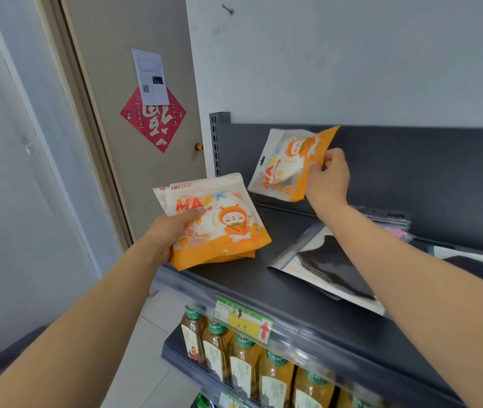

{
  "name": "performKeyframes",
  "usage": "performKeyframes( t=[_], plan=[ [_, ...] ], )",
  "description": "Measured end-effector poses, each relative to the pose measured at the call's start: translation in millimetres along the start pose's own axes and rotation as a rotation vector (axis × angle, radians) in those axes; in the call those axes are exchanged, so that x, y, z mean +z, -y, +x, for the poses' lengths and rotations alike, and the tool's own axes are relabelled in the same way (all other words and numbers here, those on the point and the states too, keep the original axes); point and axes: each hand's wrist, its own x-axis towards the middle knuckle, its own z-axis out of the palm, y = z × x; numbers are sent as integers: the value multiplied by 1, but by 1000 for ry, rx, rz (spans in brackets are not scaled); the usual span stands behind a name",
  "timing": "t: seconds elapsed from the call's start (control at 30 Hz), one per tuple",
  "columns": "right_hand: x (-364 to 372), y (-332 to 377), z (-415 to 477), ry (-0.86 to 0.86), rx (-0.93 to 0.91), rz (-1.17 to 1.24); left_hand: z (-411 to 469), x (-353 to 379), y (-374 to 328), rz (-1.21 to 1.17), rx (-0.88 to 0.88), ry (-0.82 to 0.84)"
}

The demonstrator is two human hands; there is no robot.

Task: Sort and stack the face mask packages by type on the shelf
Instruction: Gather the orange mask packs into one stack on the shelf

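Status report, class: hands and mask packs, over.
Left hand grips orange cartoon mask-pack stack. Right hand pinches matching orange pack, raised. Clear bag of black masks lies below.

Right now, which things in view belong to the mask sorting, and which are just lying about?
Job: left hand gripping the orange mask stack; right hand pinching an orange mask pack; black mask pack; shelf.
Lying about: drink bottles; price tag; red door sticker; paper notice.
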Motion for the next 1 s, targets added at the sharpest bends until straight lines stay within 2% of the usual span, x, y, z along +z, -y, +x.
performKeyframes(
  t=[0.17, 0.3, 0.47, 0.6, 0.8, 0.9, 1.0],
  plan=[
    [-3, 24, -10, -40, 7, 208, 0, 8, -2, -4, 11, -18],
    [8, 27, -30, 78, 221, 425, -2, 11, -1, -16, 20, -15],
    [32, -3, -51, 116, 497, 188, -9, 16, 0, -28, 56, -38],
    [39, -12, -69, 201, 567, 78, -12, 15, 0, -70, 63, 41],
    [27, 1, -67, 360, 736, 53, -2, 14, 3, -15, 15, 14],
    [18, 0, -58, 337, 745, 47, 3, 18, 3, -11, 24, 1],
    [11, 0, -40, 228, 560, -73, 2, 18, 3, -5, 47, -3]
  ],
)
